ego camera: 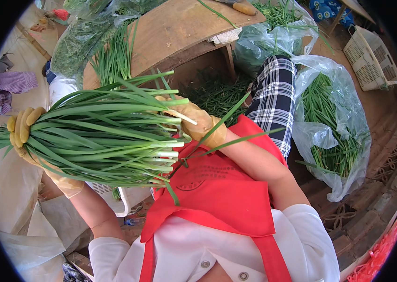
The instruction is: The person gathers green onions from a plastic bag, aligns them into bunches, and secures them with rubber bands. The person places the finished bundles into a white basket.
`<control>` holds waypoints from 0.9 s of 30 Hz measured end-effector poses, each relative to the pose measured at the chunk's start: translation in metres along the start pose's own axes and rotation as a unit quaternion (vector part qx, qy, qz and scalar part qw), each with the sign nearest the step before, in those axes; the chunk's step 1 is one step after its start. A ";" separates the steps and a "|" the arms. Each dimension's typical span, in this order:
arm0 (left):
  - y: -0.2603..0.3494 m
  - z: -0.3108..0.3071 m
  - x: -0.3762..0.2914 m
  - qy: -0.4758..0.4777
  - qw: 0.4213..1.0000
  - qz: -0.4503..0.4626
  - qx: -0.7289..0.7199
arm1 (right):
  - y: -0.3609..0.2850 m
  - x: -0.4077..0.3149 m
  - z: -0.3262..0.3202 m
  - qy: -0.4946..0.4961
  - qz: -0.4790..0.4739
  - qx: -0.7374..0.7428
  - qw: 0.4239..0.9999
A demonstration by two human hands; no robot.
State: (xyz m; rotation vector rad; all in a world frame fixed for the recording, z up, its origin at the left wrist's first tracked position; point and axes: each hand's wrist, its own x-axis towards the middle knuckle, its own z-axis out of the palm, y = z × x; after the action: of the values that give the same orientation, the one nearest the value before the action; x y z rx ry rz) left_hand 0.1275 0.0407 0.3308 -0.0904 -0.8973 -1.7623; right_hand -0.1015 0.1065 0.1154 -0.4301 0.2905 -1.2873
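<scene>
A thick bunch of garlic chives (103, 137) lies level across the left of the view, its pale stem ends facing right. My left hand (24, 128), in a yellowish rubber glove, is wrapped around the leafy end. At the stem ends is my gloved right hand (196, 121), its fingers partly hidden behind the stalks, so its grip cannot be made out. One pale stem crosses the back of that hand. Loose chive leaves (224, 118) stick out near the right wrist, over the red apron (212, 197).
A wooden table (170, 31) ahead bears more chives (114, 58) and a wooden-handled tool (245, 8). Chives fill a clear plastic bag (355, 105) at right. Green scraps (216, 91) lie beneath the table. A plastic crate (371, 58) stands far right, a white basket (124, 202) below the bunch.
</scene>
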 end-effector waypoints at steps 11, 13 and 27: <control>0.022 -0.023 -0.006 0.089 0.990 -0.021 0.111 | -0.033 0.004 -0.060 0.074 0.032 0.068 0.994; 0.022 -0.025 -0.008 0.171 0.933 0.116 0.296 | -0.034 -0.002 -0.040 -0.070 -0.019 -0.079 0.994; 0.053 -0.039 -0.017 0.011 0.706 0.166 0.688 | -0.033 -0.011 -0.104 0.196 0.119 -0.543 0.808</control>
State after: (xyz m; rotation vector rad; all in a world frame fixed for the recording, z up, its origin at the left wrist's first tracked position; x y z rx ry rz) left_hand 0.1931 0.0248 0.3230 0.7027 -1.8235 -0.4123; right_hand -0.1789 0.0946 0.0383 -1.0513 1.4264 -0.8357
